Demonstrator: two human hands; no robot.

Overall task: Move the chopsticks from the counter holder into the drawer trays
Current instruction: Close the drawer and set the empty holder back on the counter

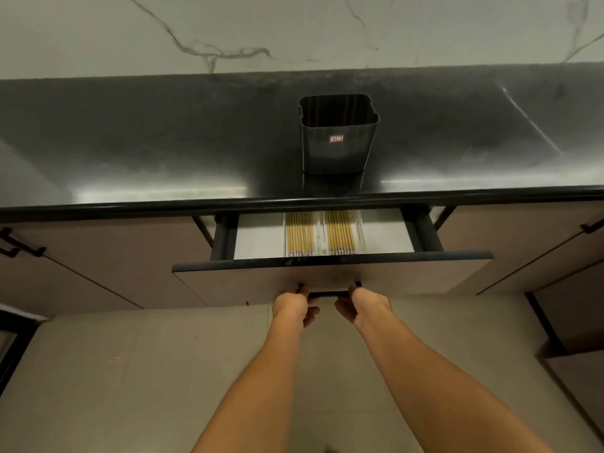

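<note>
Head camera looks down on a partly open drawer (228,280). The left hand (295,305) and right hand (363,305) each grip the dark handle (327,293) on the drawer's front, with fingers curled round it, one at either end. Inside the drawer, yellow chopsticks (299,235) lie in two clear trays (360,230) set side by side. Behind and above the drawer, the dark holder (338,148) stands upright on the glossy surface (130,142).

Ends of handle (327,293) covered by fingers (312,313) of left hand (292,304) and right hand (362,305). Beyond the fingers, far ends of chopsticks (299,235) hidden under counter edge (196,206); holder label (336,138) too small to read.
</note>
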